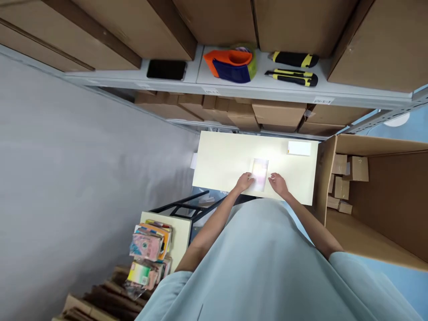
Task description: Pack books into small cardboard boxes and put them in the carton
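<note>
A pale, glare-washed booklet or flat packet [260, 174] lies on the cream table [224, 156]. Its print is unreadable. At its left edge is my left hand [245, 182], thumb and fingers parted, the tips touching or almost touching it. My right hand [278, 184] hovers just off the right edge, its fingers loosely curved and apart, with a small gap to the packet. Toward the table's far right corner sits a white rectangular label or card stack [299, 148].
On the shelf above are a phone [166, 70], an orange and blue tape dispenser [230, 64] and utility knives [294, 78]. A large carton [377, 214] with small boxes stands right. Bagged booklets [147, 245] lie on a lower-left stand, beside a grey wall [83, 156].
</note>
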`<state>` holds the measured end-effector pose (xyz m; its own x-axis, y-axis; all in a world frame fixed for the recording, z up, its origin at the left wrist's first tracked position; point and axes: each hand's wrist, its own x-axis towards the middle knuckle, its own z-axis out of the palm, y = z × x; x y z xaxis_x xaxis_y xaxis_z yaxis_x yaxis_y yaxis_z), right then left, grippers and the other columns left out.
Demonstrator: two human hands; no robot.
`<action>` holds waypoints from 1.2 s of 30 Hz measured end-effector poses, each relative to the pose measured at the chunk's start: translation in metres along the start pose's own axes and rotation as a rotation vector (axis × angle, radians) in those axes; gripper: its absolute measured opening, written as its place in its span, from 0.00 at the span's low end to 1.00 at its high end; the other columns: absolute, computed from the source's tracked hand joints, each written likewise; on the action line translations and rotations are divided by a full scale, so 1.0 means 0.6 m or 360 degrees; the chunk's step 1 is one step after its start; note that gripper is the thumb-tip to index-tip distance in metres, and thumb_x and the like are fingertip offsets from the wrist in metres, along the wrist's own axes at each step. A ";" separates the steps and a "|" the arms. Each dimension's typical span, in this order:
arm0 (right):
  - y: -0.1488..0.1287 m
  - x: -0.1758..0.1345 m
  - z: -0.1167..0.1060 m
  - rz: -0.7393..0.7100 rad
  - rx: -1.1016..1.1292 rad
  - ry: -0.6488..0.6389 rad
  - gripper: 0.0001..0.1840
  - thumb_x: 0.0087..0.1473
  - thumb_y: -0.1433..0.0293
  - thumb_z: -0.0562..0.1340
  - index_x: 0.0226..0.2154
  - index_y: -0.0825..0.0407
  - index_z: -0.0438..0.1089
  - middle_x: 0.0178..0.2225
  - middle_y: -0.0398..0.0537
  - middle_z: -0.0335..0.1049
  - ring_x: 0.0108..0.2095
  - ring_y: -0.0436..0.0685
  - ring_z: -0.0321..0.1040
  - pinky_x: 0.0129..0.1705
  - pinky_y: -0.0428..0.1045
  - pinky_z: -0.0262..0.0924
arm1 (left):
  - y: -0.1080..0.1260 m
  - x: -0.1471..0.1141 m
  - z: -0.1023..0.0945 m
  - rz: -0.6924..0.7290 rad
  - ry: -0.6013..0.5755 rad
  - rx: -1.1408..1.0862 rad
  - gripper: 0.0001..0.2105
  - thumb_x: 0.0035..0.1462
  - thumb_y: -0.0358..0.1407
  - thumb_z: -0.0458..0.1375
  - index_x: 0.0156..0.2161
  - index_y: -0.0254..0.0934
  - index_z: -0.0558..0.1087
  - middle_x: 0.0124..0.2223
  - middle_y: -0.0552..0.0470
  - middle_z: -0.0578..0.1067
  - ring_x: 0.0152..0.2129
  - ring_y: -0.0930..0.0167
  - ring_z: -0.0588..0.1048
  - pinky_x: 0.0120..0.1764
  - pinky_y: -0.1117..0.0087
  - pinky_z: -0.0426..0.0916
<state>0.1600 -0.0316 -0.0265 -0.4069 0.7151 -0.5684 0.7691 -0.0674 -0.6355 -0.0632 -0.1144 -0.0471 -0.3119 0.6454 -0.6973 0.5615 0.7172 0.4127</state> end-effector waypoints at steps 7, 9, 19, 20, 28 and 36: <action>-0.001 0.019 0.046 0.0177 0.0113 0.0049 0.18 0.72 0.67 0.60 0.60 0.56 0.70 0.56 0.57 0.80 0.47 0.54 0.82 0.53 0.47 0.71 | 0.012 0.025 0.035 -0.0075 0.0010 -0.0141 0.20 0.63 0.37 0.63 0.59 0.34 0.76 0.58 0.38 0.81 0.53 0.62 0.81 0.57 0.64 0.73; 0.001 0.023 0.051 0.0229 0.0150 0.0093 0.18 0.71 0.67 0.61 0.59 0.55 0.70 0.57 0.58 0.79 0.49 0.55 0.82 0.56 0.49 0.71 | 0.017 0.028 0.042 -0.0042 -0.0024 -0.0159 0.21 0.63 0.37 0.64 0.60 0.33 0.76 0.61 0.37 0.79 0.52 0.62 0.81 0.57 0.65 0.73; -0.018 0.027 0.079 0.0550 0.0297 0.0384 0.19 0.59 0.63 0.66 0.50 0.55 0.75 0.49 0.59 0.81 0.45 0.60 0.79 0.50 0.51 0.72 | 0.003 0.027 0.018 0.0154 -0.0305 -0.0362 0.28 0.59 0.40 0.67 0.63 0.34 0.73 0.66 0.37 0.75 0.58 0.59 0.78 0.59 0.63 0.72; -0.024 0.029 0.081 0.0577 0.0323 0.0401 0.17 0.58 0.63 0.67 0.47 0.55 0.76 0.45 0.57 0.81 0.43 0.60 0.78 0.47 0.51 0.71 | -0.001 0.026 0.013 0.0166 -0.0343 -0.0396 0.30 0.58 0.41 0.68 0.64 0.34 0.73 0.68 0.36 0.74 0.58 0.57 0.78 0.59 0.62 0.71; -0.113 -0.002 0.093 0.0439 0.0680 0.0481 0.23 0.50 0.47 0.69 0.31 0.49 0.71 0.24 0.41 0.71 0.32 0.56 0.68 0.33 0.48 0.63 | -0.026 0.006 -0.049 0.0328 -0.0503 -0.0716 0.23 0.50 0.45 0.73 0.50 0.37 0.82 0.58 0.38 0.83 0.58 0.51 0.79 0.62 0.57 0.71; -0.245 -0.074 0.061 0.0047 0.1164 0.0432 0.36 0.43 0.40 0.73 0.40 0.52 0.74 0.31 0.49 0.80 0.33 0.59 0.73 0.36 0.51 0.68 | -0.047 -0.035 -0.185 0.0403 -0.0252 -0.1074 0.35 0.59 0.56 0.68 0.61 0.31 0.74 0.65 0.29 0.76 0.61 0.55 0.77 0.61 0.57 0.71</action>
<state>0.0472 -0.0790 0.0729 -0.1840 0.8447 -0.5026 0.2190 -0.4632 -0.8587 -0.1576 -0.1188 0.0209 -0.0922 0.8036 -0.5880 -0.0083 0.5899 0.8074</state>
